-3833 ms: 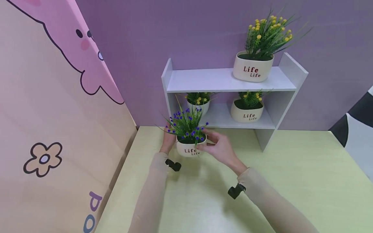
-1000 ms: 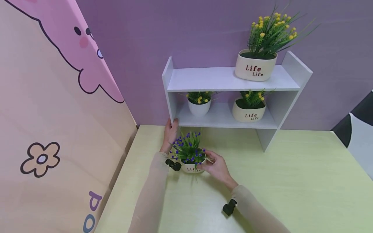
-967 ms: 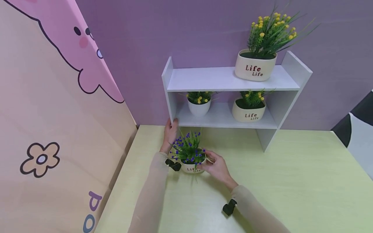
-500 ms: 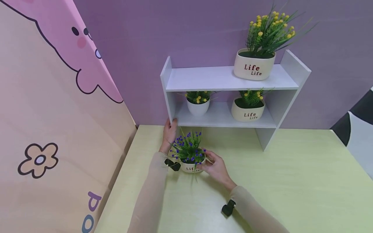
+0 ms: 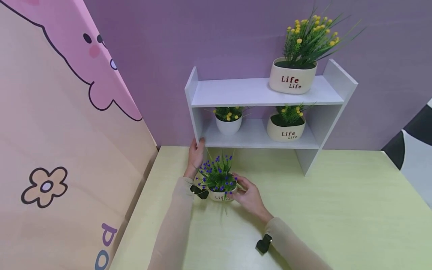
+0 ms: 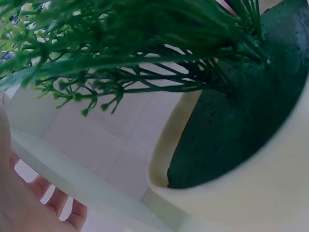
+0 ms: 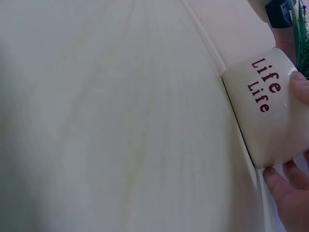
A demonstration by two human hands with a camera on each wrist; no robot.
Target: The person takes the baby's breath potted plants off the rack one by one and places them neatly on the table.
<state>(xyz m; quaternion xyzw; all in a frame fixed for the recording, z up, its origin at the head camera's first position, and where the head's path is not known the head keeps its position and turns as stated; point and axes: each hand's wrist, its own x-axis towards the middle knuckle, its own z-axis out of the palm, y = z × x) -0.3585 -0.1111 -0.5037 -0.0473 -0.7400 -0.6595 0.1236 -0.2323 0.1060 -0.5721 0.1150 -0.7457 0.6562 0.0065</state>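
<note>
So the thing we're looking at is a potted plant [image 5: 217,180], bushy and green, with thin grassy blades sticking out and a load of tiny blue-purple blooms. The pot's a squat cream oval with rounded edges, and from the left wrist we get a good look at the dark green filling just below the rim. It's upright on the pale surface [image 5: 354,195], just in front of the left end of a white shelf unit [image 5: 233,92].

Right hand [image 5: 250,195] has its fingers [image 7: 276,186] wrapped round the pot's right end, so that's a proper hold. Left hand [image 5: 195,158] has its fingers curled round the shelf unit's left side panel.

As for writing, we can read "Life" twice on the pot in dark red, a bigger one on top and a smaller one below it, shifted right. Same two words on the cream pot up top [image 5: 293,80] and the cream pot on the lower shelf [image 5: 286,132], both with yellow flowers. On the left wall [image 5: 84,150] we spot a purple letter and a round blue one, but we can't make out the word.
</note>
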